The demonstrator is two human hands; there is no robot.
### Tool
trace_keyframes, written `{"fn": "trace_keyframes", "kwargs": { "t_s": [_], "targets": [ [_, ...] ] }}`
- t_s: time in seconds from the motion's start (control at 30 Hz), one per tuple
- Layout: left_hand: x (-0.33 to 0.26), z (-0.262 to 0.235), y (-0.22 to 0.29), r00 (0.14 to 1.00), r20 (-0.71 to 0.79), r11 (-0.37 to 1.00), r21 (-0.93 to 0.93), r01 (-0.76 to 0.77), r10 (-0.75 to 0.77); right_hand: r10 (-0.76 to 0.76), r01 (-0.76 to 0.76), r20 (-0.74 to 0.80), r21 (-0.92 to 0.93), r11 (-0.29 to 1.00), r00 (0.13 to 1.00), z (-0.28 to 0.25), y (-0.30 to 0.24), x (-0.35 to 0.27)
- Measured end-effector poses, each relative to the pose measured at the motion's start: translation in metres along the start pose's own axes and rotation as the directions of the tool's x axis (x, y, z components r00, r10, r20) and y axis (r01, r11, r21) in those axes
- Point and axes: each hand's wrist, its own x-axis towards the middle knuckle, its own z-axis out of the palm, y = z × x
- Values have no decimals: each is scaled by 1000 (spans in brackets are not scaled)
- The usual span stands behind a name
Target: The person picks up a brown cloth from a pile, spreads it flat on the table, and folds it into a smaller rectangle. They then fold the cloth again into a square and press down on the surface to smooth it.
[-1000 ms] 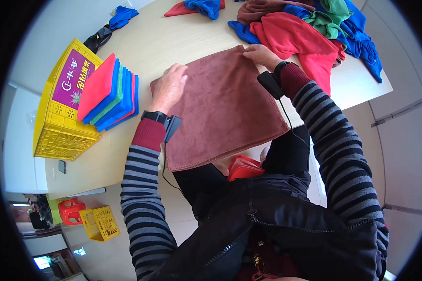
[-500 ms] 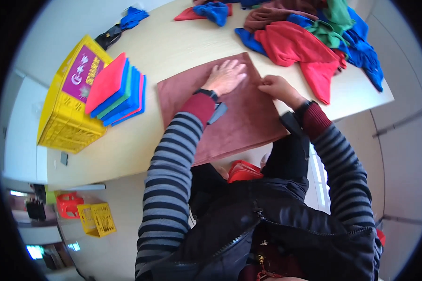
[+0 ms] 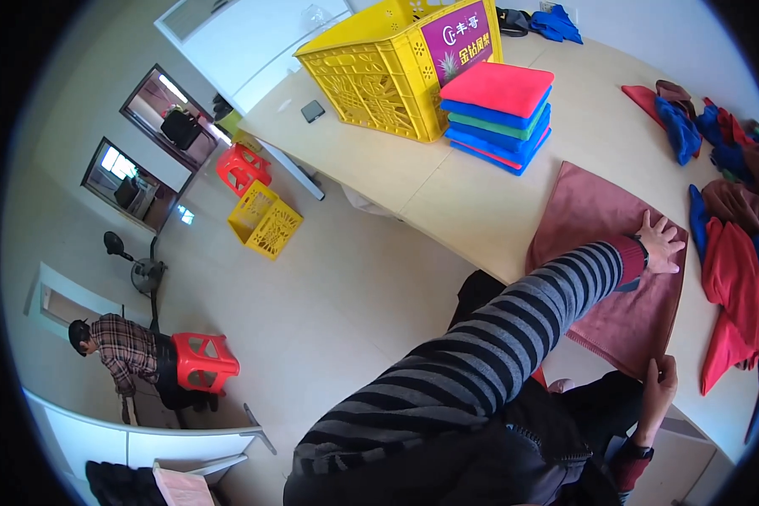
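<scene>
A brown cloth (image 3: 594, 211) lies spread flat on the table, its near edge hanging slightly past the table's front edge. My left hand (image 3: 662, 244) rests palm down near the cloth's far right corner, fingers spread. At the near right corner, my right hand (image 3: 659, 384) is closed, pinching the cloth's edge between thumb and fingers. A small grey-blue piece (image 3: 628, 285) shows on the cloth beneath my left wrist; its kind is unclear. Left of the cloth stands a neat stack of folded red, blue and green cloths (image 3: 497, 93).
A yellow plastic crate (image 3: 371, 93) stands behind the stack, with a dark flat object (image 3: 313, 110) beside it. Loose crumpled cloths (image 3: 734, 278) crowd the table's right side. On the floor are red stools (image 3: 243, 167), another yellow crate (image 3: 266, 221) and a bending person (image 3: 131, 350).
The view has swung to the left. My right hand has moved along the cloth's right edge to its near corner. My left hand stays pressed on the cloth.
</scene>
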Motion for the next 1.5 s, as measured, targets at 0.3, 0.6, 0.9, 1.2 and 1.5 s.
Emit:
{"fn": "trace_keyframes", "kwargs": {
  "t_s": [0.3, 0.6, 0.9, 1.2, 1.5],
  "targets": [
    [-4, -6, 14, 998, -9, 998, 6, -59, 59, 115, -113, -219, 20, 993, 969, 5, -26, -33],
    [3, -15, -14, 995, 92, 991, 131, 11, -23, 81, -132, -387, -108, 985, 919, 7, -52, -31],
    [5, -1, -3, 994, 107, 992, 123, -40, 27, 81, -126, -378, -98, 987, 922, -1, -43, -56],
    [5, -5, -11, 993, 117, 993, 110, -36, 23, 129, -165, -352, -76, 983, 927, -9, -40, -72],
    [-15, -34, -26, 991, 127, 999, 7, -48, 46, -144, 96, -359, -148, 984, 922, -5, -72, -42]
  ]
}}
